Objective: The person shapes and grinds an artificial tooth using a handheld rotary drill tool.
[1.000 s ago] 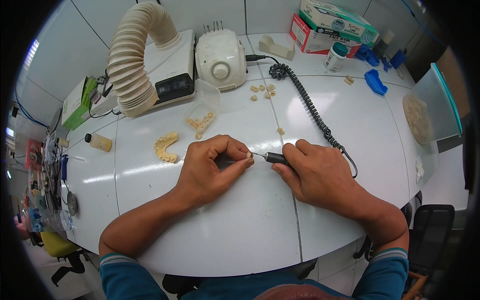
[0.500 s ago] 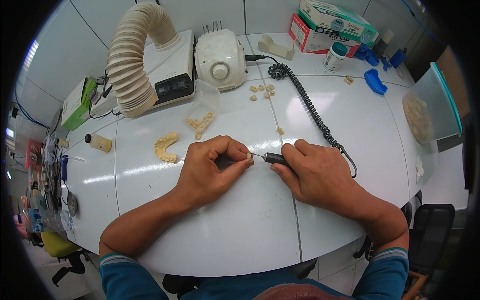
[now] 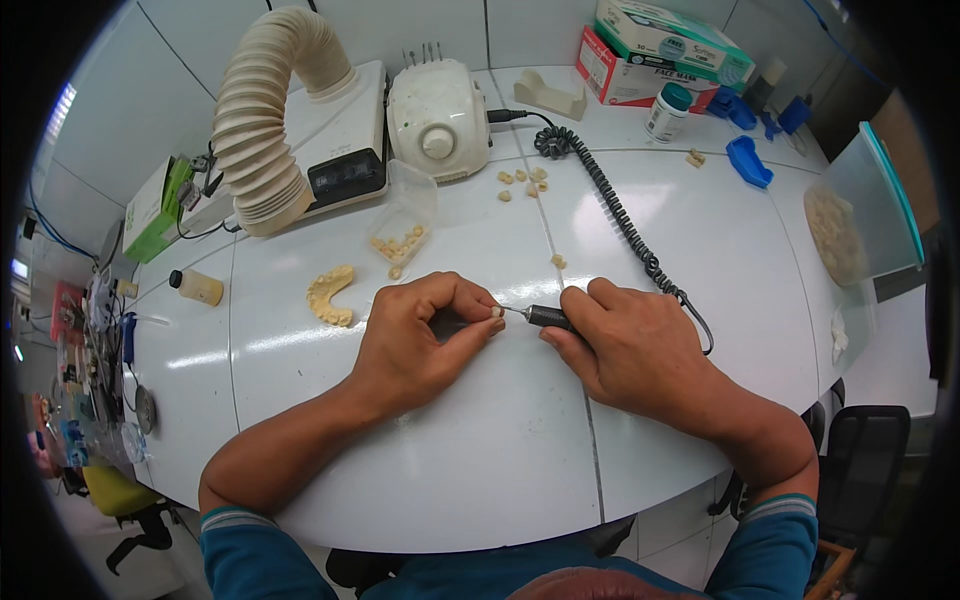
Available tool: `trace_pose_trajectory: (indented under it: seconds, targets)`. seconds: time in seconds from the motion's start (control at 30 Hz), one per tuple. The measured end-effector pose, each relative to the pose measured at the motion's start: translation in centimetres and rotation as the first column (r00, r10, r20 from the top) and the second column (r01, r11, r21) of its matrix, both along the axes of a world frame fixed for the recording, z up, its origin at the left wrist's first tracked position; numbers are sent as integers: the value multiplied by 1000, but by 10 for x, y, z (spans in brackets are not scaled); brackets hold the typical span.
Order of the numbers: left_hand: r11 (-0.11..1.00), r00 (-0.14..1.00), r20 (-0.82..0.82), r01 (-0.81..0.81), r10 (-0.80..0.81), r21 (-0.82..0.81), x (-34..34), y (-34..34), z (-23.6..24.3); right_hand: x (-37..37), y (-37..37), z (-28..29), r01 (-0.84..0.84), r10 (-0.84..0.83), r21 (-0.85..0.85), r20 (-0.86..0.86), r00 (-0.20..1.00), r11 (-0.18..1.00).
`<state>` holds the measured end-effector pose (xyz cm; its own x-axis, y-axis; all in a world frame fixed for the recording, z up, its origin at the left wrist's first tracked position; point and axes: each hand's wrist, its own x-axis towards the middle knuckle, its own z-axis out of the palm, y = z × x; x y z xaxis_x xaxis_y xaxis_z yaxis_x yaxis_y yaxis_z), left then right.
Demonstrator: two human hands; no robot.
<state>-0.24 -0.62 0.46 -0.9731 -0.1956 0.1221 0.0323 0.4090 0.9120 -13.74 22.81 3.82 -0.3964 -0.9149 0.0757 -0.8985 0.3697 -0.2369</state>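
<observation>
Between the thumb and fingertips of my left hand (image 3: 425, 335) is a small pale tooth-like piece (image 3: 497, 312), mostly covered by the fingers. My right hand (image 3: 640, 350) is wrapped round a dark rotary handpiece (image 3: 548, 317), held nearly level. Its thin metal bit points left and meets the small piece, or comes very close to it. From the handpiece a black coiled cord (image 3: 610, 180) leads back to a white control unit (image 3: 437, 120) with a round knob. A cream dental arch model (image 3: 330, 296) lies to the left of my left hand.
Beyond my hands, a clear plastic tub (image 3: 402, 215) on its side holds several tooth-like pieces; more pieces (image 3: 523, 180) lie loose nearby. A ribbed suction hose (image 3: 255, 120) arches at back left. A small bottle (image 3: 196, 287) stands left, and a teal-lidded container (image 3: 850, 215) far right.
</observation>
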Motion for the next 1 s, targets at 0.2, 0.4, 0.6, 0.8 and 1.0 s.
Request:
trace_pose_trajectory:
  seconds: [0.2,0.4,0.6,0.8,1.0]
  targets:
    - [999,1000,-14,-11,11,31,1,-3,1,-2,5,0,12,-12,-31,24,1000,999]
    - [988,994,83,-82,72,131,1,-5,-2,-8,8,-3,75,-67,-55,134,989,996]
    - [983,997,29,-78,74,168,0,-12,-14,-9,6,-2,80,-65,-96,151,986,992]
    - [984,997,38,-70,64,165,-1,-13,-13,-12,5,2,95,-82,-59,199,977,994]
    - [984,999,-5,-44,45,172,-2,-14,-13,-14,5,0,103,-90,-49,231,969,993]
